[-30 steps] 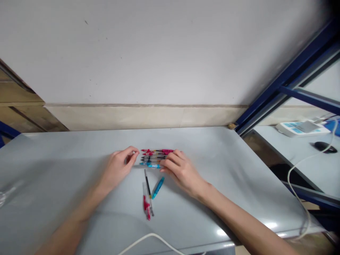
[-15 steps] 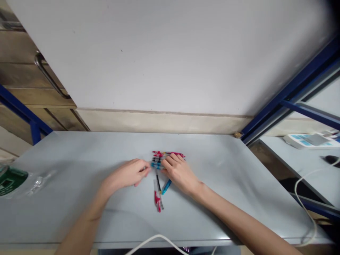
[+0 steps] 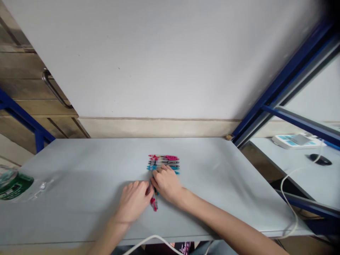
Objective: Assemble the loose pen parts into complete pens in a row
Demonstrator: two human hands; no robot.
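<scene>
Several pens lie side by side across the table: red pens (image 3: 170,157) at the far side, dark grey pens (image 3: 172,162) in the middle, and blue pens (image 3: 175,168) nearest me. My right hand (image 3: 167,182) is at the near side of this row, its curled fingers covering part of the nearest blue pen. My left hand (image 3: 136,199) is closed just left of it, thumb and fingers together beside the loose pens. A loose red pen (image 3: 153,202) points towards me between the hands. What the fingertips of either hand hold is hidden.
A bottle with a green label (image 3: 16,183) lies at the left of the table (image 3: 79,166). A white cable (image 3: 288,177) hangs by the right edge, and another runs along the front. Blue frame posts (image 3: 265,85) stand at the right, with a black mouse (image 3: 320,159) beyond.
My left hand has moved nearer to me and right, to the loose pens. My right hand has drawn back slightly, uncovering more of the row. The view has shifted a little.
</scene>
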